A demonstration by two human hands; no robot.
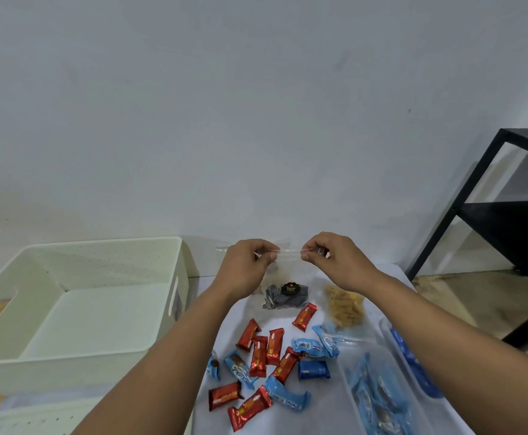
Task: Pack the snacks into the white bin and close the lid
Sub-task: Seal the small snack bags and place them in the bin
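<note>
Both hands hold up a clear zip bag [284,293] of dark striped snacks with a black label. My left hand [250,262] pinches the bag's top strip on the left, and my right hand [331,257] pinches it on the right. The bag hangs above the white table [325,416]. The white bin [77,309] stands open and empty at the left. Its lid [36,419] lies at the bottom left. Several red snack bars [261,356] and blue packets [306,345] lie scattered below the bag.
A clear bag of tan crisps [346,309] lies right of the held bag. Clear plastic trays [379,397] with blue packets sit at the right front. A black metal shelf [507,221] stands at the right by the wall.
</note>
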